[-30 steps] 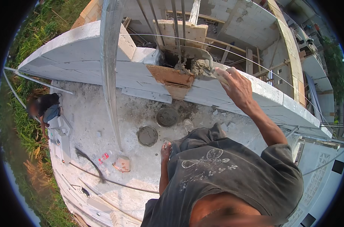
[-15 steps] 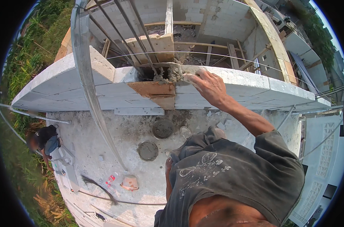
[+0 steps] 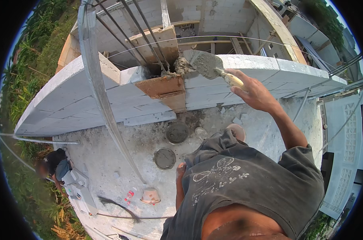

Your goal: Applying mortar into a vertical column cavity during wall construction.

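Observation:
My right hand (image 3: 253, 90) is closed round the pale yellow handle of a trowel (image 3: 205, 65). Its broad blade is coated in grey mortar and hovers over the top of the white block wall (image 3: 251, 62). Just left of the blade, wet mortar (image 3: 183, 65) clings to the block end beside a column gap. Steel bars (image 3: 147, 32) rise out of that gap, and brown formwork boards (image 3: 161, 87) close its near face. Low at my side hangs my left hand (image 3: 181, 169), partly hidden by my shirt, with its fingers too unclear to read.
Two round tubs of mortar (image 3: 176, 133) (image 3: 164, 158) stand on the concrete floor. A metal post (image 3: 94, 72) slants up at left, and a thin string (image 3: 213, 37) crosses above the wall. Farther left, a person (image 3: 55, 166) crouches by white blocks. An orange bucket (image 3: 150, 196) sits behind.
My right hand has moved right and back from the column gap, bringing the trowel's mortar-covered blade into plain sight over the wall top. The whole view has shifted slightly.

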A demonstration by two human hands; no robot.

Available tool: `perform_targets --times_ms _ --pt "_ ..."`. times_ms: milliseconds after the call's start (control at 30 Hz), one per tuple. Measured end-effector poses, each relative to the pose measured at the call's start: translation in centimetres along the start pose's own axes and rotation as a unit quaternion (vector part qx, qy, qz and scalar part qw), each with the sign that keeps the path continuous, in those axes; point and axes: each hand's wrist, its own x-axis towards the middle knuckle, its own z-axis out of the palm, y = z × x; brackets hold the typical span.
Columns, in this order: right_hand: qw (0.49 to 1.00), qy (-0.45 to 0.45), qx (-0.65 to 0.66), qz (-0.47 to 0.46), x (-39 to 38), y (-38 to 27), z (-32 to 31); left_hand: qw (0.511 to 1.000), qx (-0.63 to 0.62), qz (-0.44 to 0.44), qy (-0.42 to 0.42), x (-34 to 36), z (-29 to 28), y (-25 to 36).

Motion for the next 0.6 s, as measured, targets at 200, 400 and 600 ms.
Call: perform_targets --times_ms 200,400,600 --pt "0.982 -0.111 0.084 0.129 -2.0 -6.9 -1.0 0.994 -0.015 0.11 -0.017 -1.9 -2.4 -5.3" --pt "0.978 -0.106 -0.003 0.182 -1.6 -8.5 -0.7 0.952 -0.211 -0.151 -0.165 -5.6 -9.0 5.3" --pt "0.981 -0.11 -0.063 0.144 2.1 -11.7 0.8 0.932 -0.268 -0.176 -0.169 -10.4 -7.6 -3.6"
